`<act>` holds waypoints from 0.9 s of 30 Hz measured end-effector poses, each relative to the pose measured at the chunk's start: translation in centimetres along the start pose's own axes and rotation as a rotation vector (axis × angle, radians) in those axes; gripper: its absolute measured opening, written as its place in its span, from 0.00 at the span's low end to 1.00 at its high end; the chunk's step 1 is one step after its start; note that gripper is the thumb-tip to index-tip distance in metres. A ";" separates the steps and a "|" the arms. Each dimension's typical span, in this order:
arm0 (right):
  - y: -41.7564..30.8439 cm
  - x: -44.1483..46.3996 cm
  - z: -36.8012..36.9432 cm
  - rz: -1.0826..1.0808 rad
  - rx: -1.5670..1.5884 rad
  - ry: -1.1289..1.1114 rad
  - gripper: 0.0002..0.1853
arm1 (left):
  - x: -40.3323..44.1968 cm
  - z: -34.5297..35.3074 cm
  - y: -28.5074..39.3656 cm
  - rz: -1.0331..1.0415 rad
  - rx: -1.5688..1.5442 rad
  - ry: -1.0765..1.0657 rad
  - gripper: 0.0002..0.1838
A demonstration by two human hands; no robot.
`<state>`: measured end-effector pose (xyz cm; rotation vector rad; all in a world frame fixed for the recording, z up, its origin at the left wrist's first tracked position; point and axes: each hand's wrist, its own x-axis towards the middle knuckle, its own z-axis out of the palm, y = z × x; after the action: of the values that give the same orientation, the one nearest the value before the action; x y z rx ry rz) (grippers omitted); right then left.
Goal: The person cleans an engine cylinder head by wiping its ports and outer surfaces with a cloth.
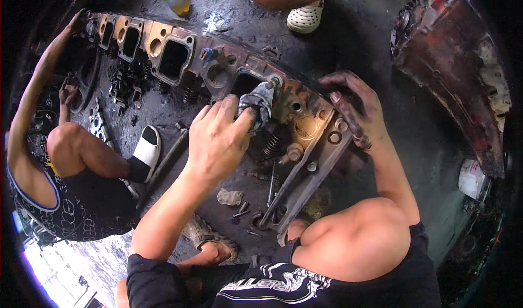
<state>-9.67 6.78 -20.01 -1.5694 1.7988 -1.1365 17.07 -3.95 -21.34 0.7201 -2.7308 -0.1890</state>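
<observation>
Slips and pinches are our worry

Our left hand (218, 136) has its fingers clamped on a rag (259, 102), bunched against the block (248, 62). Our right hand (357, 109) curls at the block's right end; we cannot tell whether its fingers grip or merely rest. The block stretches in front of us, with a co-worker's hand (76, 23) near its far left end.

If the rag is greasy, we judge it could skid and scrape our left knuckles along the block. What supports the block we cannot tell, so an uneven push from either end could shift it and pinch the right fingers. Just below the block, a spring (272, 143) could get knocked over by a stray wrist. The rail (305, 180), slanting down from the block's right end, could slide if bumped. Small bolts (242, 209), below the block on the floor (348, 49), could scatter underfoot.
</observation>
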 end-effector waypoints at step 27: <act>0.5 -0.5 0.8 0.007 0.048 0.055 0.12 | 0.4 0.4 -1.4 0.101 -0.013 0.030 0.12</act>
<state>-9.21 7.07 -20.90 -1.5168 1.7977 -1.2213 17.29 -5.35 -21.88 0.5753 -2.7264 -0.1711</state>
